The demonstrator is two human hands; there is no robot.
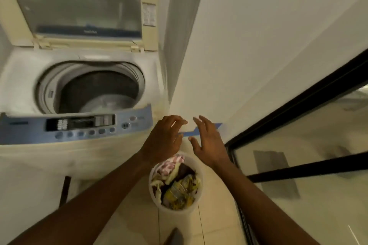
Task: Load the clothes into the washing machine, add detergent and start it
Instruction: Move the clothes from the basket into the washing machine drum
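Note:
A top-loading washing machine [23,77] stands at the left with its lid [79,4] raised. Its drum [99,93] looks bare inside. A blue control panel [77,127] runs along the machine's front edge. On the floor to the right of the machine stands a white bucket [196,165] filled with mixed clothes [177,185], pink, yellow and dark. My left hand [165,139] and my right hand [207,141] hover side by side above the bucket's far rim. Both have their fingers spread and hold nothing.
A white wall [249,45] rises just behind the bucket, with a blue strip [203,130] at its base. A glass door with a black frame [298,109] closes off the right side. The floor [219,225] is pale tile. A dark upright bar [64,191] sits below the machine's front.

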